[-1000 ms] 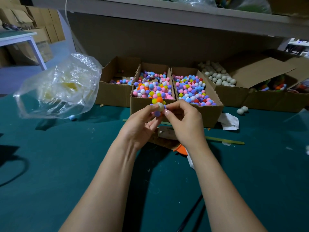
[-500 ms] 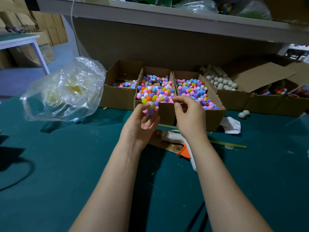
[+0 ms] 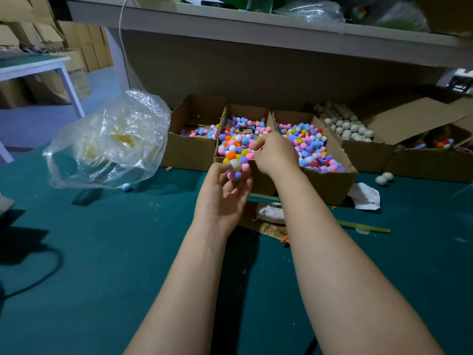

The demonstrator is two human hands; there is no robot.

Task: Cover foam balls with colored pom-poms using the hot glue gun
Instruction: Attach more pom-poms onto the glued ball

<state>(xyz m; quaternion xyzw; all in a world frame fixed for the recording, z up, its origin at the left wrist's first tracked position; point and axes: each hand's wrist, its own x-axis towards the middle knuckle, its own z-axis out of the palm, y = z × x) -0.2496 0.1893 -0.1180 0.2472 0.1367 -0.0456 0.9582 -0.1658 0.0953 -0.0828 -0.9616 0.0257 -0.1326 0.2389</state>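
Green table [image 3: 102, 252]. Clear plastic bag [image 3: 110, 142], far left. Middle box [image 3: 247, 111] of pom-poms [image 3: 233, 148]. Right hand [image 3: 275, 156] over its contents, fingers curled; whether they pinch anything cannot be told. Left hand [image 3: 222, 198] grips foam ball [image 3: 235, 165], partly pom-pom-covered, before the box's front.

Body check, head cam: only two arms were visible. Left forearm [image 3: 184, 290] and right forearm [image 3: 345, 278] were bare for their whole visible length, slim and smooth. Left hand [image 3: 222, 193] and right hand [image 3: 275, 156] were bare as well, with plain fingers. Nails looked short, but they were too small to confirm. Tendon lines showed faintly at the left wrist. Upper arms and any clothing were out of frame.
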